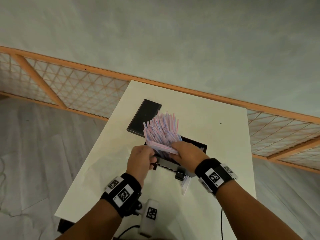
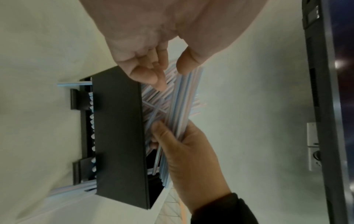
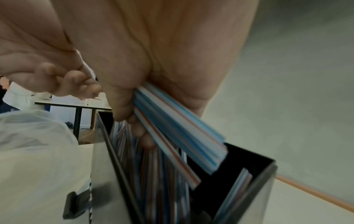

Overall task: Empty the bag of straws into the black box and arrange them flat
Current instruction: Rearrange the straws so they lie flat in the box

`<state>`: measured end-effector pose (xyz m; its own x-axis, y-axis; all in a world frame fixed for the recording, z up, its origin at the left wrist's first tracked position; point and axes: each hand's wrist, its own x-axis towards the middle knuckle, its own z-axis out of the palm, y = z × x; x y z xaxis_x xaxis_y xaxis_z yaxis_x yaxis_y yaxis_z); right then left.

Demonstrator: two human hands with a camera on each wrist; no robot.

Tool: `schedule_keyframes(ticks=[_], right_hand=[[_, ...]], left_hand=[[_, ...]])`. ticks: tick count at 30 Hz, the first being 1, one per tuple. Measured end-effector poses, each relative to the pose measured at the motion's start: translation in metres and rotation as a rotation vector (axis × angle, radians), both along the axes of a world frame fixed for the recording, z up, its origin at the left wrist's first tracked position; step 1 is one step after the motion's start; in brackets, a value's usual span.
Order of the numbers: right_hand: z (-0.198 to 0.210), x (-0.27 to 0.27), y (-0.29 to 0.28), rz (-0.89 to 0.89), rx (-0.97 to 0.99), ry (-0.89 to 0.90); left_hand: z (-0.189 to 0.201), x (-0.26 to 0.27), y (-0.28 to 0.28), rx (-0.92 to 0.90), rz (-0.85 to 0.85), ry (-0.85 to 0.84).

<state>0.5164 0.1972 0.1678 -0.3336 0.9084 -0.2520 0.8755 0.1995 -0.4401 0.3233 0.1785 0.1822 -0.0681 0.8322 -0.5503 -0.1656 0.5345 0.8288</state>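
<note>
Both hands meet over the box (image 1: 199,147), which stands on the white table (image 1: 207,122). My right hand (image 1: 186,153) is clamped round a bundle of straws (image 1: 162,130), thumb on one side and fingers curled under, as the right wrist view shows plainly. My left hand (image 1: 141,159) is just beside it at the near left edge of the bundle; in the left wrist view its thumb and fingers (image 2: 145,74) are loosely bent around the straw ends, touching them, though whether they actually pinch any I cannot tell. The straws are thin, pale, striped lengthwise in pink-red and blue. They fan out unevenly away from the hands, tips at ragged heights, lower ends down inside the box, so they stand tilted, not flat. More straws lie deeper in the box, some crossing each other. A few stick out through the slot at the box's base, near the right wrist. The box is black, open-topped, with two small black feet on its near side. Its lid (image 1: 144,116) lies flat beyond the hands, touching the box. Left of the box, the right wrist view shows a crumpled clear bag (image 3: 32,131) on the table.
</note>
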Motion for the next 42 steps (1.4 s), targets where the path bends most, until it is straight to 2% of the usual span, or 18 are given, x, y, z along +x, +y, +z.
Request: schedule_keyframes(ticks=[3, 7, 9, 12, 14, 17, 20, 22, 25, 28, 31, 34, 36, 40, 42], right_hand=[[-0.013, 0.002, 0.001, -0.036, -0.024, -0.058], [-0.017, 0.006, -0.004, -0.109, -0.001, 0.004], [-0.016, 0.012, -0.007, -0.133, 0.048, -0.003], [-0.018, 0.019, -0.016, -0.180, 0.136, -0.046], [-0.023, 0.019, -0.022, -0.173, 0.161, -0.063], [-0.033, 0.015, -0.025, -0.126, 0.134, -0.063], [-0.035, 0.011, -0.023, -0.141, 0.079, -0.067], [-0.029, 0.010, -0.020, -0.189, 0.068, -0.042], [-0.014, 0.006, -0.017, -0.356, 0.067, 0.116], [-0.004, -0.005, -0.010, -0.472, 0.025, 0.347], [-0.007, -0.017, -0.003, -0.458, -0.022, 0.453], [-0.006, -0.019, -0.002, -0.471, -0.021, 0.479], [0.008, -0.013, -0.005, -0.519, 0.033, 0.522], [0.051, 0.017, -0.021, -0.644, 0.130, 0.721], [0.075, 0.032, -0.031, -0.679, 0.174, 0.749]], left_hand=[[-0.005, -0.004, 0.002, -0.010, -0.009, -0.008], [-0.002, 0.002, 0.002, 0.062, -0.128, 0.015], [-0.006, 0.004, 0.001, 0.080, -0.122, 0.045], [-0.018, 0.001, 0.002, 0.120, -0.104, 0.248], [-0.021, 0.001, 0.002, 0.208, -0.102, 0.385], [-0.030, 0.002, 0.002, 0.308, -0.131, 0.447], [-0.031, 0.006, -0.003, 0.445, -0.257, 0.527], [-0.032, 0.007, -0.007, 0.584, -0.472, 0.627], [-0.039, 0.006, -0.008, 0.753, -0.848, 0.887], [-0.049, 0.006, -0.004, 0.780, -1.002, 1.079], [-0.053, 0.008, 0.000, 0.803, -1.064, 1.222], [-0.053, 0.009, 0.005, 0.796, -1.086, 1.253], [-0.054, 0.008, 0.007, 0.783, -1.105, 1.249], [-0.056, 0.007, 0.005, 0.754, -1.133, 1.242], [-0.056, 0.008, 0.003, 0.738, -1.130, 1.235]])
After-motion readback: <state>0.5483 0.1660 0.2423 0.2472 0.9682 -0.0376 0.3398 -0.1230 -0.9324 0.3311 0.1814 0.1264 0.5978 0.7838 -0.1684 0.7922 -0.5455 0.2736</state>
